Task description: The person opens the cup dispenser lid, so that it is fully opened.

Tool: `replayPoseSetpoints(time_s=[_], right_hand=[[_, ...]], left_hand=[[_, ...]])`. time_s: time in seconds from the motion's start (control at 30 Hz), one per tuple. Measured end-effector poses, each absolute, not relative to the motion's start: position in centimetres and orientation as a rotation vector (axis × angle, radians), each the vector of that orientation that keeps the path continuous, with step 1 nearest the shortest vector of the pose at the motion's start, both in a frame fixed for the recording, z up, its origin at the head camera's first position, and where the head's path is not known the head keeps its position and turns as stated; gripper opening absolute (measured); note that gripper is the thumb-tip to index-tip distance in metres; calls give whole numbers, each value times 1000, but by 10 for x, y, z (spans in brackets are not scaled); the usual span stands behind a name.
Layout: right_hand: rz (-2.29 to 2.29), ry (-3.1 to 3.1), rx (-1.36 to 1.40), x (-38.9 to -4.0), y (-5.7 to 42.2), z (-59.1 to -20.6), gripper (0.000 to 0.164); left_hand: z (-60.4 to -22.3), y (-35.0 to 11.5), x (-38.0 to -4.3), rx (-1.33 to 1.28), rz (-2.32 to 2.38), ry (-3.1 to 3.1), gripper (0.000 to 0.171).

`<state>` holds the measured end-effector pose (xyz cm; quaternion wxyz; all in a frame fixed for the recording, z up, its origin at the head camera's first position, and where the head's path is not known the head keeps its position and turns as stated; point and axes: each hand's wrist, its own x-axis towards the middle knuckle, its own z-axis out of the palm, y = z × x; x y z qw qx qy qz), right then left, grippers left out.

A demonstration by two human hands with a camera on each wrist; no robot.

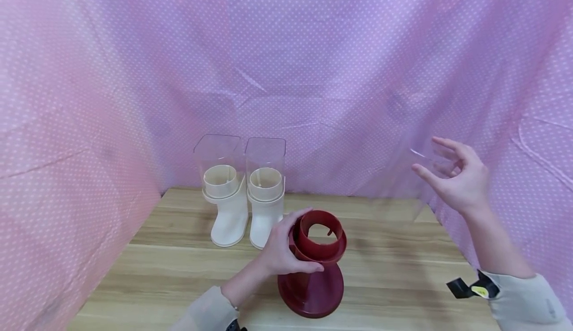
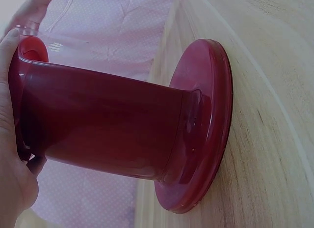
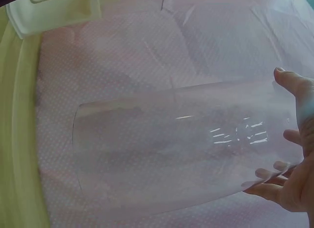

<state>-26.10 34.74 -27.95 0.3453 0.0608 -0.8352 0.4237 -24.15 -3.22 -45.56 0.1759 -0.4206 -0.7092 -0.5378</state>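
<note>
My left hand (image 1: 286,251) grips the collar of a dark red plastic stand (image 1: 319,291), thumb along its near side. This stand has a round foot, a thick stem and an open ring at the top; the left wrist view shows the red stem (image 2: 108,120) running down to the foot on the wood. Off to the right, my right hand (image 1: 465,179) holds a clear tube-like container (image 3: 171,149) by one end, thumb on one side and fingers on the other. In the head view the container is nearly invisible, hanging to the left of that hand above the table.
Two cream boot-shaped stands (image 1: 229,221) are side by side at the back left, each topped by a clear squarish container (image 1: 266,152). The wooden table (image 1: 179,281) carries everything. Pink dotted cloth (image 1: 313,72) hangs behind and along both sides.
</note>
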Motion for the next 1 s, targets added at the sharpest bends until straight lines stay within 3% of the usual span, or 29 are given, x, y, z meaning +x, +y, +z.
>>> replayPoseSetpoints(time_s=[1.0], right_hand=[[1052, -2260, 102, -286, 351, -339, 74]], left_hand=[[-456, -31, -236, -1203, -1524, -1988, 112]])
